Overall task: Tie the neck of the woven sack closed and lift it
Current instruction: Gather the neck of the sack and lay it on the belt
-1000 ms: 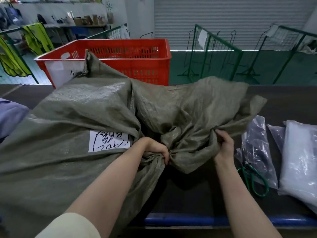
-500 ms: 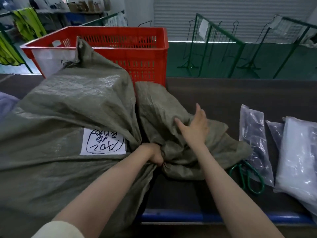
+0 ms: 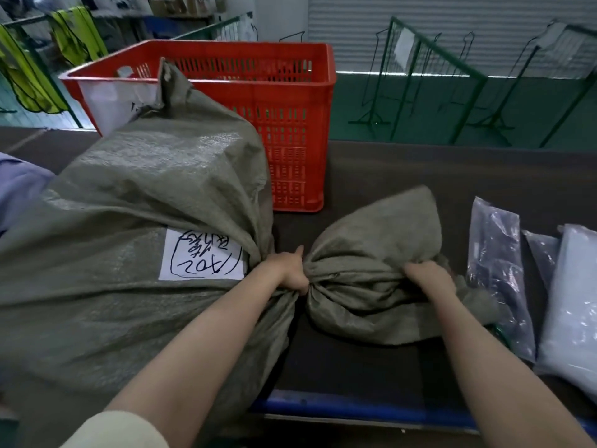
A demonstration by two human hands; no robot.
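A full grey-green woven sack (image 3: 135, 227) lies on its side on the dark table, a white handwritten label (image 3: 202, 258) on its flank. Its neck is bunched into a narrow waist near the table's middle. My left hand (image 3: 290, 270) grips that gathered neck tightly. Beyond the neck the loose mouth fabric (image 3: 374, 253) fans out to the right in a crumpled heap. My right hand (image 3: 431, 279) rests on the far side of that heap, its fingers curled into the fabric. No cord or tie is visible.
A red slatted plastic crate (image 3: 290, 124) stands behind the sack. Clear plastic-wrapped packages (image 3: 497, 273) and a white one (image 3: 575, 312) lie at the right. The table's blue front edge (image 3: 355, 407) runs below my arms. Green wire racks (image 3: 436, 92) stand beyond the table.
My right hand moved from the flap's top down to its right side and gathered the fabric into a smaller bunch. My left hand kept its grip on the neck.
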